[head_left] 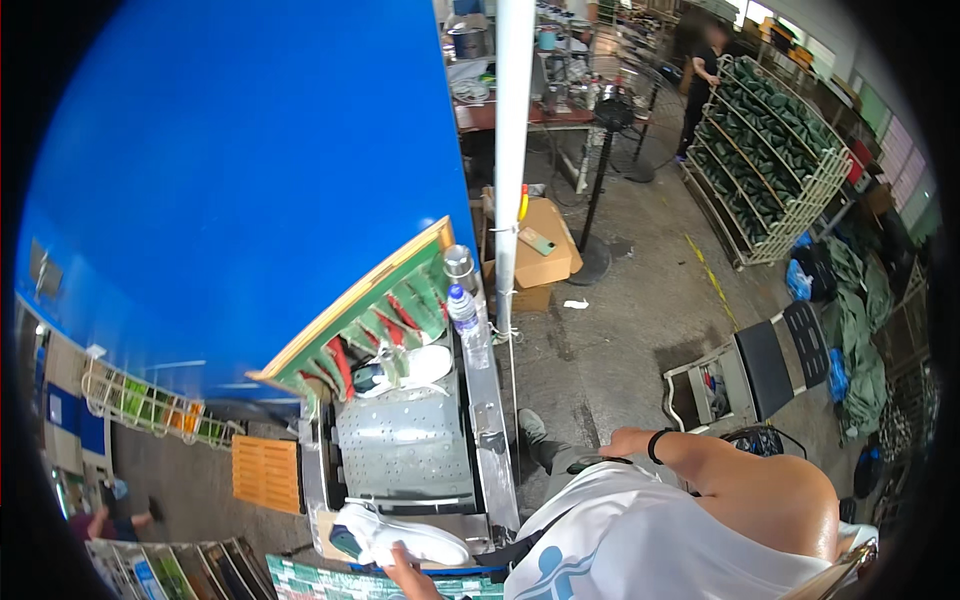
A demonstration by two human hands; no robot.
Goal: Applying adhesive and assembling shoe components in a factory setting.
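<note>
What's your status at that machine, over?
Left hand on white shoe, near end of belt. Right hand off to the side, apart from shoe. In the way: more footwear by the flaps; bottle off the belt.

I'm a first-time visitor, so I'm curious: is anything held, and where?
The left hand seems to hold the nearer shoe by its near side; right hand looks empty.
</note>
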